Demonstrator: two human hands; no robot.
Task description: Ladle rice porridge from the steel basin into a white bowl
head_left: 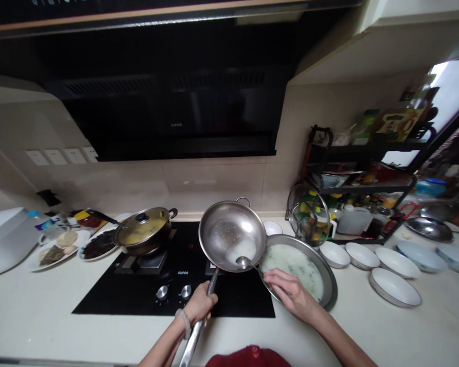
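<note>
My left hand (pixel 199 304) is wrapped round the long metal handle of a steel wok (pixel 218 229), which is tilted above the right side of the stove. A little whitish soup (pixel 248 246) has pooled low on the wok's right side. Between the fingers of my right hand (pixel 286 290) is the handle of a metal spoon (pixel 243 262), its bowl inside the wok by the soup. Under my right hand stands a wide metal basin (pixel 331 293) holding pale soup with green bits (pixel 294 262); the wok's right edge overlaps its left rim in view.
A lidded pan (pixel 143 232) sits on the left burner of the black stove (pixel 137 293). Plates of food (pixel 99 244) lie left of it. Several white bowls (pixel 395 288) line the right counter, before a rack (pixel 367 188) with bottles and a glass lid (pixel 308 214).
</note>
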